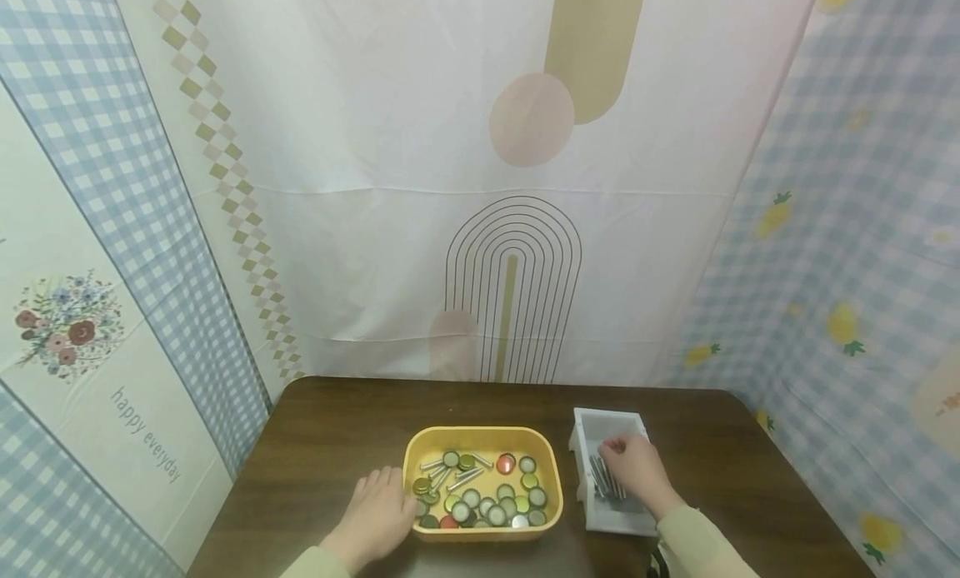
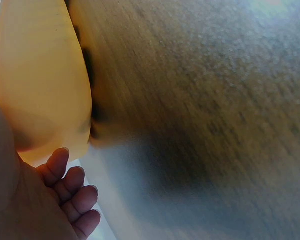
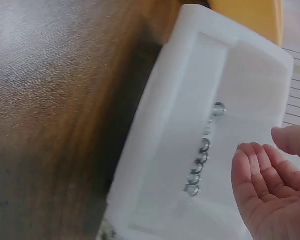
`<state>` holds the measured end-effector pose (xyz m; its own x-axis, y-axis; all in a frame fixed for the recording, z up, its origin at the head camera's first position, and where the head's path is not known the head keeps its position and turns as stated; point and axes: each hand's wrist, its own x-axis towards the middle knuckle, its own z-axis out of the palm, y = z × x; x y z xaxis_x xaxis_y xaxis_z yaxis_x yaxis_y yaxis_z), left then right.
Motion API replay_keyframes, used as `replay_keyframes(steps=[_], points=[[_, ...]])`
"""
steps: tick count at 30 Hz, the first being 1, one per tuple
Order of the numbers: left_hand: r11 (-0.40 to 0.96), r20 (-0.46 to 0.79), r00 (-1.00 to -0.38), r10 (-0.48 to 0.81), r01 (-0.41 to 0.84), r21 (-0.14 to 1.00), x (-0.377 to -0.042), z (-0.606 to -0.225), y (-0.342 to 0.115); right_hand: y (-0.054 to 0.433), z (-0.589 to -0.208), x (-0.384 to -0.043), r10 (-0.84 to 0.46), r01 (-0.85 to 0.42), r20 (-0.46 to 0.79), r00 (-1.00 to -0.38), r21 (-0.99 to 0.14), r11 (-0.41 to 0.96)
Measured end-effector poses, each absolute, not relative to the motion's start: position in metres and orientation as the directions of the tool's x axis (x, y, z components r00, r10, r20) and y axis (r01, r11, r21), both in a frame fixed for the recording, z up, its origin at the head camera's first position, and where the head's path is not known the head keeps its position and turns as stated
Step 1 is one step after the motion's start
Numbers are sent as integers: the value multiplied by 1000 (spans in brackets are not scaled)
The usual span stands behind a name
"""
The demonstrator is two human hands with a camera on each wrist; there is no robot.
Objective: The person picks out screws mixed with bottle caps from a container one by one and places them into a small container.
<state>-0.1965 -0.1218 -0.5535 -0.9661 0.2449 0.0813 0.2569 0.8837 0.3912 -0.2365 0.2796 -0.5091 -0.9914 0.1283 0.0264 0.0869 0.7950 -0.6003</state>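
My left hand (image 1: pixel 377 511) rests against the left side of a yellow bin (image 1: pixel 483 535), its fingers relaxed and holding nothing. Inside the bin lie many bottle caps (image 1: pixel 497 515), green, silver and a few red, with several long silver nail-like pieces (image 1: pixel 467 478) on the left. Over a white tray (image 1: pixel 618 521) to the right, my right hand (image 1: pixel 637 470) hangs with loosely bent fingers. The right wrist view shows its thumb apart from the fingers and nothing between them. Several silver nail-like pieces with round heads (image 3: pixel 202 157) lie in a row in that tray, beside the hand.
Both containers stand on a dark brown wooden table (image 1: pixel 337 420), with a narrow strip of wood between them. A white patterned cloth (image 1: pixel 375 253) hangs behind the far edge. Checked cloths (image 1: pixel 862 253) hang at the sides.
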Motion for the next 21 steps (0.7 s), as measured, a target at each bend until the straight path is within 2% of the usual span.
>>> replay_keyframes(steps=[10, 16, 21], points=[[882, 68, -967, 244, 251, 399, -196, -551, -123, 268, -491, -241, 108, 67, 21, -994, -671, 739], [878, 68, -966, 251, 256, 405, -196, -552, -123, 254, -484, -244, 77, -15, 93, -993, -722, 692], [877, 71, -964, 255, 262, 403, -196, -553, -123, 235, -483, -245, 47, -40, 91, -995, -764, 644]])
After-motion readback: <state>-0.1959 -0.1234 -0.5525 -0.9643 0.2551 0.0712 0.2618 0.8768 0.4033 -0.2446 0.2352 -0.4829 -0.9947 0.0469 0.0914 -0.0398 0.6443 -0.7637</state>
